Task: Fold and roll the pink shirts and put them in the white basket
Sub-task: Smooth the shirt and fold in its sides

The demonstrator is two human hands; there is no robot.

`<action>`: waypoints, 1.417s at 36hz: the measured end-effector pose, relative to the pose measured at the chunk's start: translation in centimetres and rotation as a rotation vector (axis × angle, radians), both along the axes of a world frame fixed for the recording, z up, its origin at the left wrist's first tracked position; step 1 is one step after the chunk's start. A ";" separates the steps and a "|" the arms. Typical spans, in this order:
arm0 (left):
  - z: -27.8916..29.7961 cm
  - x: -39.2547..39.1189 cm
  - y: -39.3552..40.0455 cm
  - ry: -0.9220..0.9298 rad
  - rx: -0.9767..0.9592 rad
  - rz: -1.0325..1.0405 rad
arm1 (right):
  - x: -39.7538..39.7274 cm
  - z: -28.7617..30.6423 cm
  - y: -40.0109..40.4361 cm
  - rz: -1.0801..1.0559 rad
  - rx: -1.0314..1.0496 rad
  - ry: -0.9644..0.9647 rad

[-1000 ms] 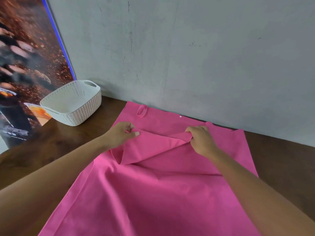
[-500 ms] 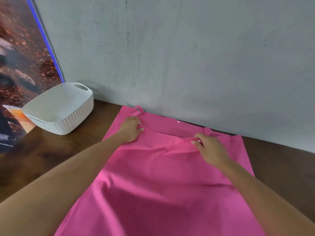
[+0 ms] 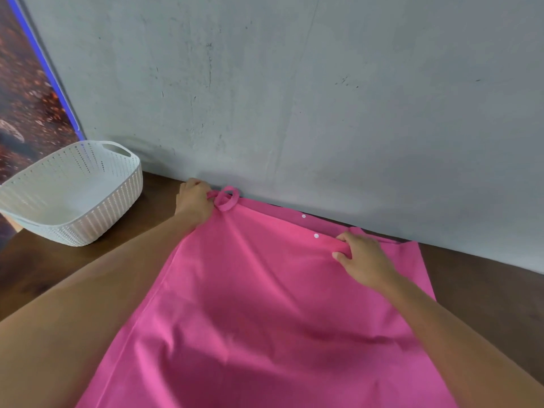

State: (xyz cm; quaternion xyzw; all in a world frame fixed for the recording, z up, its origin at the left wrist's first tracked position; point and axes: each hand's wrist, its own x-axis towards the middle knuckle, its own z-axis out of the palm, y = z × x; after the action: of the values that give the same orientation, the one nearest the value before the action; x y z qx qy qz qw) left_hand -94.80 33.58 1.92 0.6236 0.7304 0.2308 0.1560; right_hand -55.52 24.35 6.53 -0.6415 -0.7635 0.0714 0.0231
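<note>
my left hand [image 3: 195, 203] grips the far left corner of the pink shirt [image 3: 265, 304], fingers curled round the cloth just beside a small fabric loop [image 3: 226, 198], and my right hand [image 3: 363, 260] pinches a ridge of the far edge, two white buttons [image 3: 316, 236] just to its left. the shirt lies spread on the wooden table [image 3: 485, 284] from my hands back toward me. the white basket [image 3: 88, 213] stands left of my left hand, near the grey wall [image 3: 294, 98].

Bright pink woven cloth shirt [image 3: 265, 304]: matt, soft, lightly creased; small white glossy buttons [image 3: 316, 236] near far edge. White perforated plastic basket [image 3: 97, 222]: smooth, faint sheen, ribbed walls. Dark brown wooden surface [image 3: 44, 269]: smooth, low gloss. Grey plastered wall [image 3: 323, 98]: matt, rough, scuffed.
</note>
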 end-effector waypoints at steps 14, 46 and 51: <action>2.0 -1.2 0.7 -0.197 -0.082 0.114 | 4.0 0.0 2.4 -0.093 0.000 -0.140; 5.5 -3.3 -15.1 -0.531 0.102 0.059 | 2.4 -1.9 -21.9 -0.120 0.232 0.192; 5.1 -2.9 -17.1 -0.560 0.099 0.055 | 2.5 -0.9 -20.8 -0.113 0.218 0.226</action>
State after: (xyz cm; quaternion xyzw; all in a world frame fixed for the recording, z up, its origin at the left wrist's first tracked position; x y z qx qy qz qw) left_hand -97.74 16.46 7.03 0.5223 0.6634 0.4335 0.3149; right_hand -53.04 3.58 5.62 -0.6650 -0.7219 0.0582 0.1823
